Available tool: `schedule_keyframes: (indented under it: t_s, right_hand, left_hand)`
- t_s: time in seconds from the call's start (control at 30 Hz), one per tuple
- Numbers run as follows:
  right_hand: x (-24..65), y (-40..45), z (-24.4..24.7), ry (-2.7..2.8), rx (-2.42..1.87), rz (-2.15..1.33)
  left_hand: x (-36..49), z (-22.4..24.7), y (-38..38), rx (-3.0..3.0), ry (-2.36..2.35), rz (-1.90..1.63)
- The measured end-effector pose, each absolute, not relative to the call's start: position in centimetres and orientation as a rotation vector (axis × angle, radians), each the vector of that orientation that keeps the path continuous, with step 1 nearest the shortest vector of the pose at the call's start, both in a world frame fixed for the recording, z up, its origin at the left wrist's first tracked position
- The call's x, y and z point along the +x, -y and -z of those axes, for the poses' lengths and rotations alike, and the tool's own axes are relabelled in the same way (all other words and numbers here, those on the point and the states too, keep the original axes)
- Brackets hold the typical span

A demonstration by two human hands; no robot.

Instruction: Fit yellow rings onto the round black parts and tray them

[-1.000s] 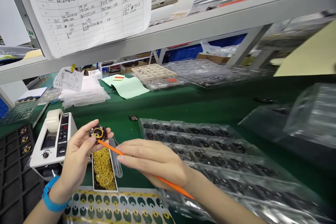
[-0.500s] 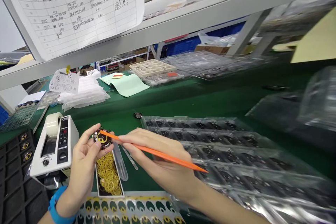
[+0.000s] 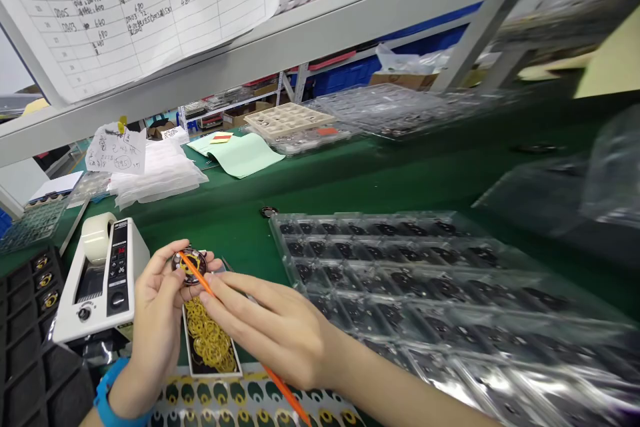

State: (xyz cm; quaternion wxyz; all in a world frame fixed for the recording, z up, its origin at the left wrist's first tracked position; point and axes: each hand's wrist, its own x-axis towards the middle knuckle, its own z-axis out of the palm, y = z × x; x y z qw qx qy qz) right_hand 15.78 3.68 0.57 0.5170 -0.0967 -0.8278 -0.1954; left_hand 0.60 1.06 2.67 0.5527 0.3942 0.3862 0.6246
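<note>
Between its thumb and fingers, my left hand (image 3: 159,303) pinches a small round black disc (image 3: 199,259) with yellow markings, likely a watch dial. My right hand (image 3: 280,330) grips a thin orange stick (image 3: 283,387) like a pen. Its upper tip rests on or just over the disc's face; I cannot tell which. Right below the hands, a white tray (image 3: 239,372) holds many thin yellow rings (image 3: 213,340). A sheet of green and yellow stickers (image 3: 245,400) lies in front of it, partly covered by my right hand and the stick.
A white tape dispenser (image 3: 97,287) stands left, beside a black compartment tray (image 3: 25,353). Clear plastic trays (image 3: 400,267) with dark discs spread over the right. Another small dark disc (image 3: 269,211) lies behind. A grey shelf beam (image 3: 320,30) crosses above, with a written sheet (image 3: 150,20) hanging.
The orange stick has swung steeper, its lower end now down over the sticker sheet. My right hand has moved left and lower, closer to my left hand. The camera view has tilted slightly down.
</note>
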Motion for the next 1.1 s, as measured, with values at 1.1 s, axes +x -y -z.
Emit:
schedule_keyframes:
  t_s: [1.1]
  right_hand:
    - [14.9, -3.3, 1.0, 1.752, -0.627, 0.179]
  left_hand:
    - [1.6, -0.9, -0.1, 1.468, -1.140, -1.540]
